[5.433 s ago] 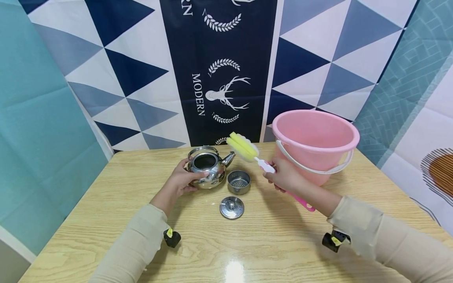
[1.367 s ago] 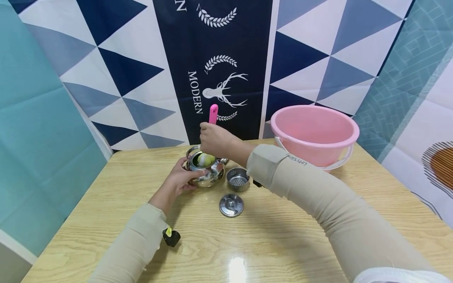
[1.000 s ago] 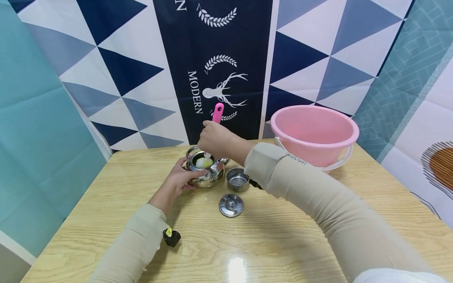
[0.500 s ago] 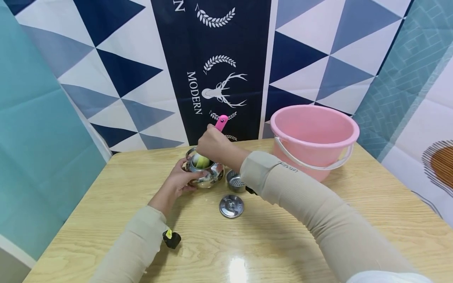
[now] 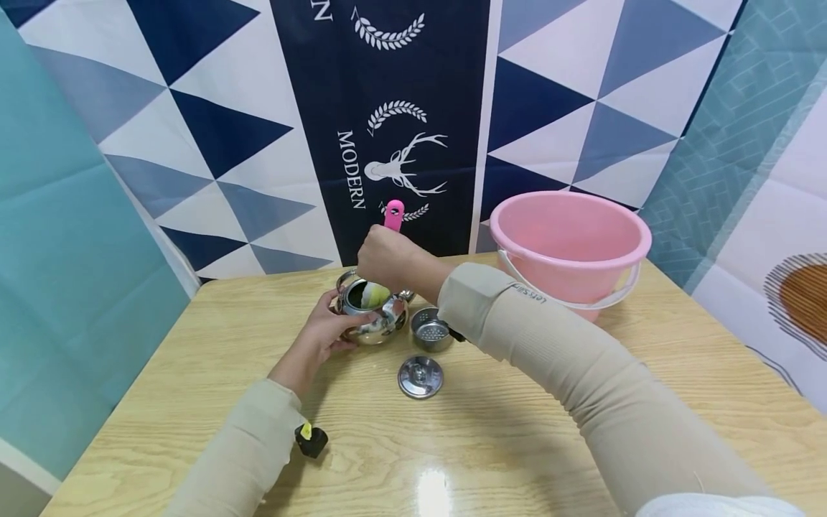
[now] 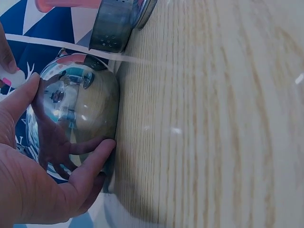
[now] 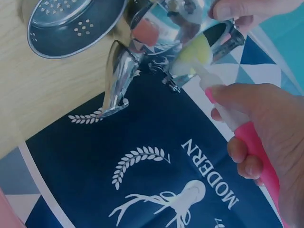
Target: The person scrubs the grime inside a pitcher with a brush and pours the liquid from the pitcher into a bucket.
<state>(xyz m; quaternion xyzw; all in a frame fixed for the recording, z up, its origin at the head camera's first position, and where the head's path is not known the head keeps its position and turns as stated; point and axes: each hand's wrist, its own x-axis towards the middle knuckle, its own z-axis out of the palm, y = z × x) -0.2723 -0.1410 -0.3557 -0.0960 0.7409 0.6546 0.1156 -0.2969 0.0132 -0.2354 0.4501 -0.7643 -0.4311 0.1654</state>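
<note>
A shiny steel teapot [image 5: 371, 316] [image 6: 78, 118] [image 7: 156, 28] stands on the wooden table [image 5: 491, 424] with its lid off. My left hand [image 5: 326, 332] [image 6: 40, 185] grips its round body from the side. My right hand [image 5: 382, 257] [image 7: 259, 128] holds the pink handle [image 5: 393, 214] [image 7: 259, 156] of a sponge brush upright above the pot. The brush's yellow sponge head [image 5: 375, 293] [image 7: 195, 56] is pushed down into the pot's opening.
A perforated steel strainer cup [image 5: 431, 329] [image 6: 113, 26] [image 7: 71, 26] stands just right of the teapot, and the round lid [image 5: 421, 376] lies in front of it. A pink bucket [image 5: 571, 248] stands at the table's back right. A patterned cloth hangs behind the table.
Since 5.4 s ago my right hand has brought the brush from beside the bucket over to the teapot and pushed the sponge inside. In the last second the handle tilts back and forth.
</note>
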